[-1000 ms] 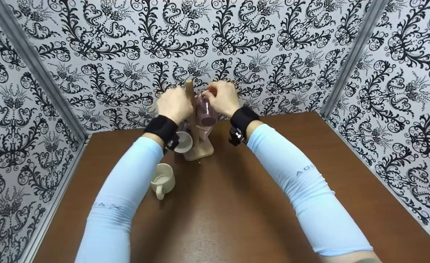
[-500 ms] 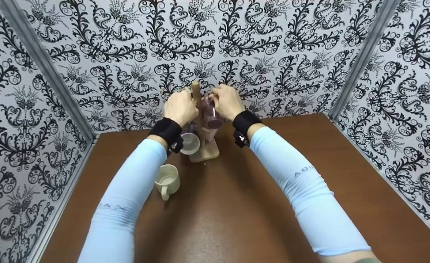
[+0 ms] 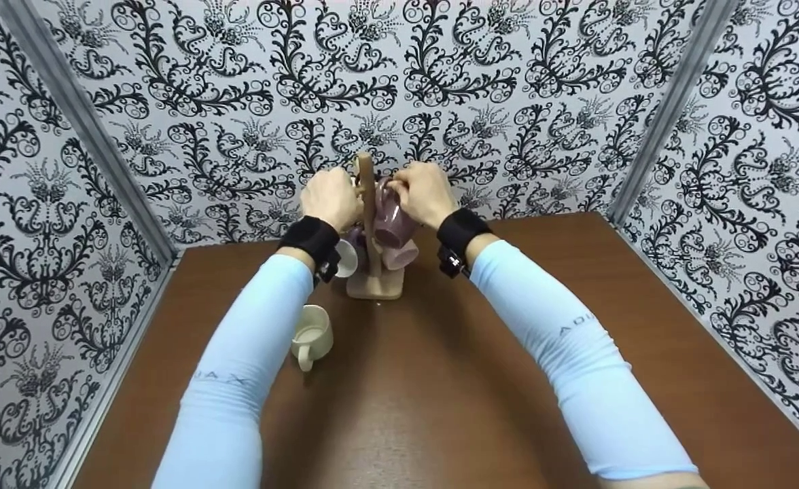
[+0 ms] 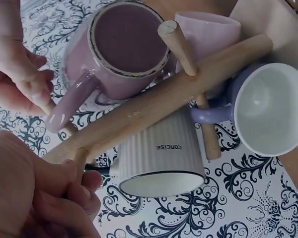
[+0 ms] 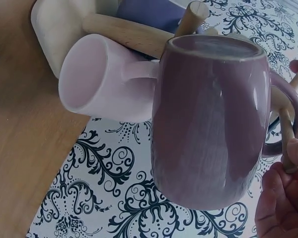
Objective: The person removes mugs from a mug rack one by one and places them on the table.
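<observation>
A wooden mug tree (image 3: 375,285) stands at the back of the table, its post between my hands. My left hand (image 3: 329,197) grips one of its upper pegs (image 4: 82,161) with curled fingers. On the other side my right hand (image 3: 423,193) pinches the tip of the opposite peg (image 5: 286,134). From that peg a mauve mug (image 5: 211,124) hangs by its handle, bottom up. Lower down hang a pale pink mug (image 5: 107,82) and a lilac mug with a white inside (image 4: 270,109). Behind the post hangs a ribbed white mug (image 4: 161,153) lettered "concise".
A cream mug (image 3: 312,337) stands upright on the brown table (image 3: 399,407), near my left forearm, handle toward me. Patterned panels (image 3: 508,122) close off the back and both sides, with grey posts (image 3: 664,122) at the corners.
The mug tree has turned on its base; the pink mug has swung outward to the right and the lilac mug leftward. Both hands stay at the upper pegs.
</observation>
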Available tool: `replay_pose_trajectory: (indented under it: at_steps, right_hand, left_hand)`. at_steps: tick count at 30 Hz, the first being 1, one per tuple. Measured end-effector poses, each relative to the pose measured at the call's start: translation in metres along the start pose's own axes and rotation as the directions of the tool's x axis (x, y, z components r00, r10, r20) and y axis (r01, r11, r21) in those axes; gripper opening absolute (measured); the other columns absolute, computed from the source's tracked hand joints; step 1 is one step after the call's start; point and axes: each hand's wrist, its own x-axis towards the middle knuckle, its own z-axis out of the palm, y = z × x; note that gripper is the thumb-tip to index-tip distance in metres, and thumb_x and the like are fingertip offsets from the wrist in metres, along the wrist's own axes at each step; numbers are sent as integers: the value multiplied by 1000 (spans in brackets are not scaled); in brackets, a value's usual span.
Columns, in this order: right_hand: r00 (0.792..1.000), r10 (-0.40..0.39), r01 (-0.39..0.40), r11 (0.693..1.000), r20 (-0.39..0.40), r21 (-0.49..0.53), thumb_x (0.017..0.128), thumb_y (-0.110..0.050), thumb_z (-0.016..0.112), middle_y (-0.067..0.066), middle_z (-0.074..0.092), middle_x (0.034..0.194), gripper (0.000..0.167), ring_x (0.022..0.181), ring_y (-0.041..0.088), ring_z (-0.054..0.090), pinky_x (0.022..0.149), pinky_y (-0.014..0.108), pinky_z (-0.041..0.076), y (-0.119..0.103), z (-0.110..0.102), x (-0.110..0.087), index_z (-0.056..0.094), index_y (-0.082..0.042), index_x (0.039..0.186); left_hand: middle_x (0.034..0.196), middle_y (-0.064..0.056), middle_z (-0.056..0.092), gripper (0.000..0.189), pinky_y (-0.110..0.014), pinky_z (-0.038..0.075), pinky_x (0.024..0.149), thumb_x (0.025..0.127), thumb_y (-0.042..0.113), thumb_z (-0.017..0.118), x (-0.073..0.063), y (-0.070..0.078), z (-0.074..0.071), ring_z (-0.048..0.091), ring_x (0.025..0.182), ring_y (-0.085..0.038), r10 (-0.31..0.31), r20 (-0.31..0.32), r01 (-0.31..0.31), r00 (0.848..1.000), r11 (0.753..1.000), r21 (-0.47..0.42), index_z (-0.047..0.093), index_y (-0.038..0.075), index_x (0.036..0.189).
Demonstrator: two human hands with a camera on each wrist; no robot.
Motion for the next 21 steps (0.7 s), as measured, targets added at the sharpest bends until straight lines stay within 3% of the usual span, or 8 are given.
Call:
replay_pose_trajectory:
  at_steps: [8, 12, 16, 21]
  right_hand:
    - [999, 42, -42, 998, 17, 38, 109, -27, 73, 17, 81, 113, 27, 101, 34, 74, 93, 46, 62, 1, -2, -4, 84, -7, 122]
    - [999, 47, -45, 994, -16, 105, 108, -25, 74, 17, 83, 116, 24, 102, 34, 76, 92, 47, 62, 6, 0, -6, 85, -9, 122]
    - [996, 85, -74, 972, -40, 224, 102, -19, 78, 16, 85, 122, 24, 106, 33, 79, 96, 45, 63, 11, 3, -10, 85, -9, 123]
    - [988, 150, -122, 920, -46, 372, 97, -22, 84, 16, 84, 123, 33, 109, 33, 80, 100, 44, 64, 13, 1, -12, 83, -8, 126]
  left_hand:
    - [120, -23, 82, 34, -59, 66, 96, 96, 40, 84, 5, 1, 8, 79, 112, -45, -24, -38, 24, 999, 1000, 4, 81, 7, 103]
    - [120, -23, 82, 30, -59, 66, 96, 97, 35, 83, 7, 0, 13, 79, 111, -45, -30, -44, 29, 999, 999, -21, 81, 6, 105]
    - [121, -23, 83, 29, -60, 65, 98, 99, 33, 80, 8, -3, 20, 79, 113, -46, -18, -36, 16, 999, 999, -50, 81, 6, 110]
    - [126, -23, 81, 28, -61, 63, 102, 103, 28, 73, 4, -9, 23, 78, 118, -47, 9, -19, -10, 1000, 998, -68, 77, 5, 118]
